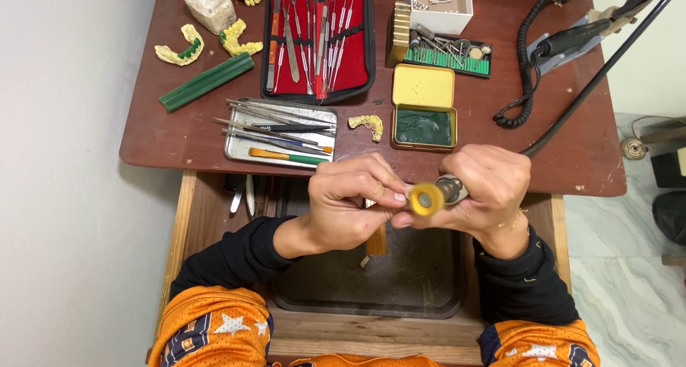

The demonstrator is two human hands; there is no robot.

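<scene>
A single head-worn camera looks almost straight down from above the seated person. It sits close: both hands fill the centre of the frame, the wooden counter [214,145] spans the upper half, and the person's orange-clad lap lies along the bottom edge. Pale floor shows on both sides.

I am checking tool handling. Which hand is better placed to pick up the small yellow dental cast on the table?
Left, probably. The left hand lies almost directly below the cast and only pinches near the yellow wheel; the right hand grips the handpiece.
</scene>
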